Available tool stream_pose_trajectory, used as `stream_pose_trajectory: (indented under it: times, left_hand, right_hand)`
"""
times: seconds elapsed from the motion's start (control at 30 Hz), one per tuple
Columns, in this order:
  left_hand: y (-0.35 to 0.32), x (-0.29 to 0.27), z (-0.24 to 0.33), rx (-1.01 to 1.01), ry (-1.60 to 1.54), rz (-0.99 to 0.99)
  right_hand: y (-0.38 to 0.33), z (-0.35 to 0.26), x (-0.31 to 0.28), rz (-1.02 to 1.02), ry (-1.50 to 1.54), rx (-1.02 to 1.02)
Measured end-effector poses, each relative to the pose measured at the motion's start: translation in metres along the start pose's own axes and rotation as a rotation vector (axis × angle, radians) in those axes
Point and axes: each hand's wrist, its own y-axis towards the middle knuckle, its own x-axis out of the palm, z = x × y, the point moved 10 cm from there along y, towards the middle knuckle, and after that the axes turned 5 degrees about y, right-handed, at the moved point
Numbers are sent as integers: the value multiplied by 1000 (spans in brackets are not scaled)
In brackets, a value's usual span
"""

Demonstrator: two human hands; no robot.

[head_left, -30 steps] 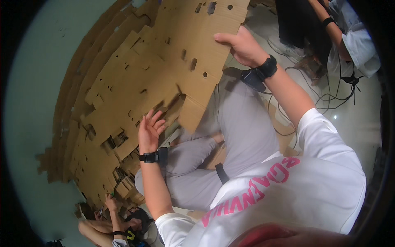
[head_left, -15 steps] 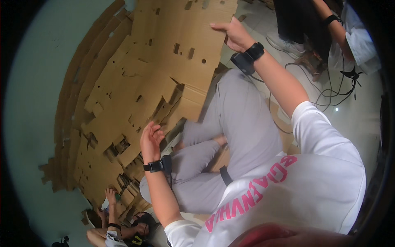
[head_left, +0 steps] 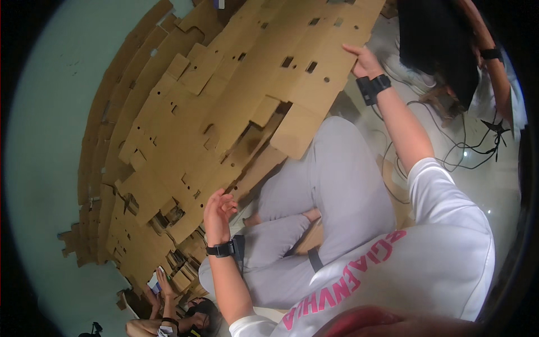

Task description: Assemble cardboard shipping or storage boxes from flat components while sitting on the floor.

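Observation:
A large flat sheet of brown cardboard [head_left: 264, 67], with small cut-out holes and slots, lies tilted in front of me over other cardboard. My right hand [head_left: 368, 62] grips its right edge, thumb on the upper face and the other fingers partly hidden at the edge. Near the sheet's lower edge, my left hand [head_left: 218, 210] is raised with its palm turned inward. Its fingers are loosely curled and apart, with nothing seen in them. Both wrists wear black bands with small boxes.
Layered cardboard strips [head_left: 106, 123] line the pale wall at left. At lower left another person's hand [head_left: 163, 283] is by a small white and purple item. A second person stands at upper right, near black cables [head_left: 466, 157] on the shiny floor. My bent legs [head_left: 342, 174] lie below the sheet.
The sheet has swung right and lies flatter, carried by my right hand. My left hand stays near its lower edge. The view has shifted slightly. The white and purple item now shows at lower left.

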Motion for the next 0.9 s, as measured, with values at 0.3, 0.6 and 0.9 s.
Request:
stream_pose_trajectory:
  times: [0.3, 0.6, 0.9]
  left_hand:
    - [7, 0, -2, -17, 1, 49]
    - [13, 2, -7, -103, 73, 71]
    - [20, 12, -6, -96, 100, 29]
  right_hand:
    - [153, -79, -88, 154, 101, 110]
    - [176, 79, -218, 349, -911, 441]
    - [192, 2, -199, 771, -516, -341]
